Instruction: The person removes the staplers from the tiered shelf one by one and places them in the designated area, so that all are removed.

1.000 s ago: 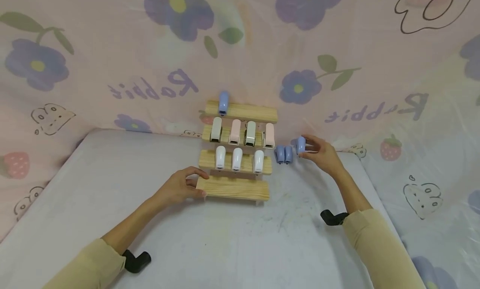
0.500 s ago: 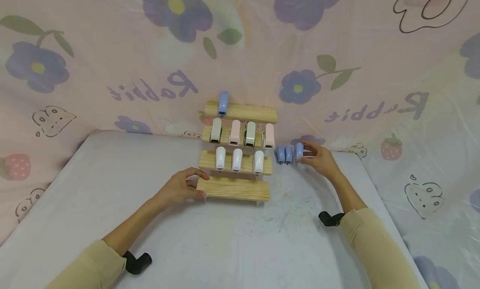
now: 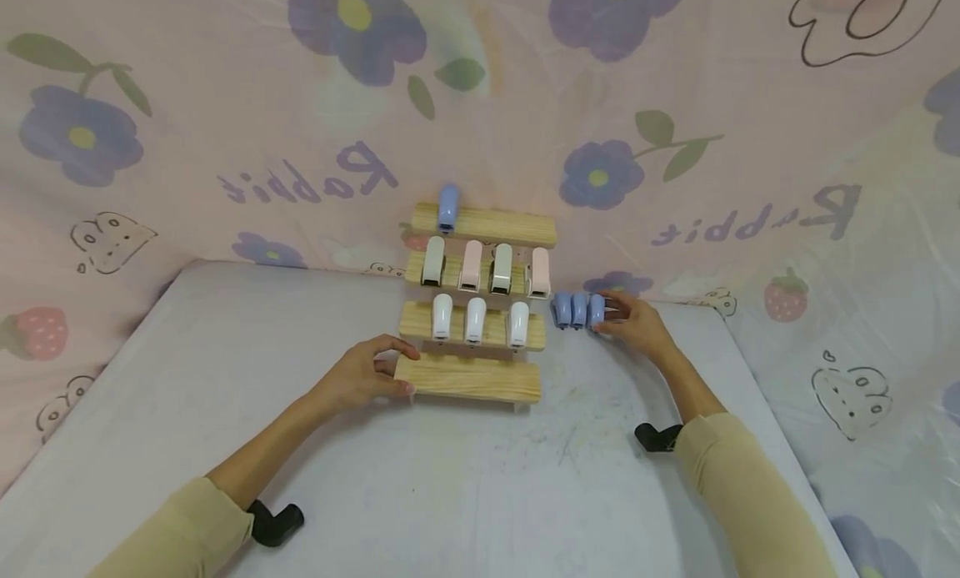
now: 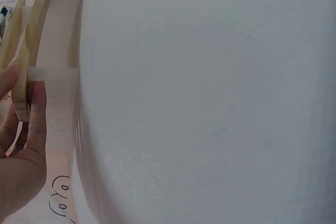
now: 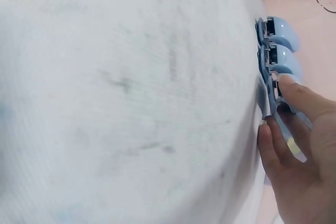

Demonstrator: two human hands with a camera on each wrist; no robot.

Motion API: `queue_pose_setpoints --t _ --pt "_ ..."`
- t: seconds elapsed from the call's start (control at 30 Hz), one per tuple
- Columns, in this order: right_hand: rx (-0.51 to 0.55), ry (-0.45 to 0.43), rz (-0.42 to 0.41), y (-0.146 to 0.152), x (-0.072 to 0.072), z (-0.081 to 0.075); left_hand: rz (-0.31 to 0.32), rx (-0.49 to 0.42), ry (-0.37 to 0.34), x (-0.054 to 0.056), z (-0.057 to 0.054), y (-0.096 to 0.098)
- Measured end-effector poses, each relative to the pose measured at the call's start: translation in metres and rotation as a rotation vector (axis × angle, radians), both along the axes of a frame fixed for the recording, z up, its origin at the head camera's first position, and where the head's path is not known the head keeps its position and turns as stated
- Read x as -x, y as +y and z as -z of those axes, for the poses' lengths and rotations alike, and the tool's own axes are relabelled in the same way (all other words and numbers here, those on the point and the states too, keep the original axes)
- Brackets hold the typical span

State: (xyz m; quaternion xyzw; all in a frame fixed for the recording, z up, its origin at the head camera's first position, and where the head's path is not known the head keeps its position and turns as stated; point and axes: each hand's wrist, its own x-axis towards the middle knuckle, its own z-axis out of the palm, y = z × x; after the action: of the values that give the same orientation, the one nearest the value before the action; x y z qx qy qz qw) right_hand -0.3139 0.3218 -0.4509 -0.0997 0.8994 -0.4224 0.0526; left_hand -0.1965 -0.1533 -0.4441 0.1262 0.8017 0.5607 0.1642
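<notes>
Nearest: two beige sleeves [image 3: 180,520], each with a black angled piece [image 3: 277,524] at the wrist, over a pale table [image 3: 465,503]. Faint dark marks on the table's surface, right of center.

Left hand [image 3: 360,374]: pinching the left end of the lowest wooden step [image 3: 468,378], fingers on both faces of the board. Clear supports under that step.

Next step back [image 3: 495,326]: three white staplers [image 3: 475,318] in a row, the gap wider before the rightmost.

Right hand [image 3: 637,324], well apart from the left: thumb and fingers pinching a blue stapler [image 3: 597,309], which stands on the table right of the stepped rack. Two more blue staplers [image 3: 570,309] side by side just left of it; whether the held one touches its neighbor, cannot tell.

Third step [image 3: 448,269]: gray-green and pink staplers alternating, four in all. Top step [image 3: 502,224]: one blue stapler [image 3: 447,207] near its left end.

Farthest: pinkish cloth [image 3: 510,144] printed with purple flowers and mirrored "Rabbit" lettering.
</notes>
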Motion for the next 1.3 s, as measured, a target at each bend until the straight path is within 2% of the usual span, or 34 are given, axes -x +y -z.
queue_pose_setpoints --t 0.27,0.63,0.8,0.97,1.1,1.23,1.3 --pt "-0.058 0.036 0.011 -0.001 0.003 0.004 -0.001 -0.015 -0.002 -0.001 0.0 0.001" --pt "-0.063 0.024 0.02 -0.002 0.002 0.007 0.0 -0.012 -0.003 -0.002 0.0 0.001" --pt "-0.064 0.042 0.011 -0.001 0.002 0.004 0.003 -0.006 0.003 -0.001 -0.001 0.001" --pt "-0.067 0.082 0.025 0.002 -0.001 -0.007 0.005 -0.01 0.0 0.0 -0.001 0.002" --pt "0.009 0.112 0.053 -0.001 -0.005 -0.021 0.009 -0.023 -0.014 0.0 -0.001 0.002" --pt "0.104 0.155 0.048 -0.015 -0.013 -0.046 0.008 -0.019 -0.016 0.001 -0.001 0.001" --pt "0.12 0.175 0.037 -0.024 -0.019 -0.061 0.006 -0.014 -0.012 0.001 0.0 0.0"
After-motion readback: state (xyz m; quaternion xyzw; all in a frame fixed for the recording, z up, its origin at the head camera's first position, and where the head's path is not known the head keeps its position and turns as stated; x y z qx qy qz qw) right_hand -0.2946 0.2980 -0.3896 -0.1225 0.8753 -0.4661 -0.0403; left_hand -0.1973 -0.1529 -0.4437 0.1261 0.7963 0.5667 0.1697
